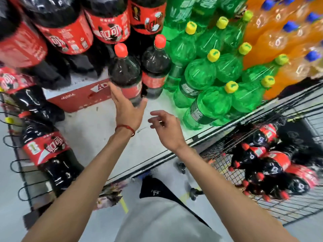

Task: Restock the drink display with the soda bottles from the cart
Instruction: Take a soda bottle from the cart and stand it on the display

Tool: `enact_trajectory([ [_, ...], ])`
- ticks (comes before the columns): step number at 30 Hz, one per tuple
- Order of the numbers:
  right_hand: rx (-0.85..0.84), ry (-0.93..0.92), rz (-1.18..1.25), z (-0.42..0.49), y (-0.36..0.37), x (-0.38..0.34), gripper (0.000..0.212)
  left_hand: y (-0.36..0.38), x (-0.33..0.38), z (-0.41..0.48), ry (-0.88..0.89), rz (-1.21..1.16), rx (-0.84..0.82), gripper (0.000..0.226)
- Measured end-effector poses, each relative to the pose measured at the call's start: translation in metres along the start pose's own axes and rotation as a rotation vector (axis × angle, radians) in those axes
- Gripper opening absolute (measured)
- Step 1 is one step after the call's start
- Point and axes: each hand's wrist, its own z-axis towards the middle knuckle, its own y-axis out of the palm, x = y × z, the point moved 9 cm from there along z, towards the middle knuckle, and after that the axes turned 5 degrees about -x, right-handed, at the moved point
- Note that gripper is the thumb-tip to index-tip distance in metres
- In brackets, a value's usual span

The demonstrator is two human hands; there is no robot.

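A cola bottle [125, 70] with a red cap stands upright on the white display shelf [90, 126], just beside a second cola bottle [155, 67] of the same kind. The left hand [129, 109] grips its lower body, fingers [113, 89] curled round one side and the thumb on the other. The right hand [166, 126] hangs near, loosely open and holding nothing.

Green soda bottles [201, 74] and orange soda bottles [272, 39] fill the rows to the right. The wire cart [262, 206] holds a heap of cola bottles [262, 165], so the restock looks early: two placed in this front row, many left, and bare shelf to fill.
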Motion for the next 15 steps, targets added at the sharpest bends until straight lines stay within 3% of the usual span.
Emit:
enact_trajectory([
  [6, 0.148, -0.024, 0.117, -0.081, -0.049, 0.033, 0.029, 0.046, 0.013, -0.093, 0.007, 0.033, -0.094, 0.091],
  [12, 0.301, 0.055, 0.230, -0.181, -0.103, 0.123, 0.020, 0.110, 0.034, -0.187, 0.053, 0.083, -0.231, 0.081],
  [15, 0.390, 0.096, 0.270, -0.239, -0.142, 0.175, 0.022, 0.170, 0.044, -0.248, 0.080, 0.124, -0.395, 0.077],
])
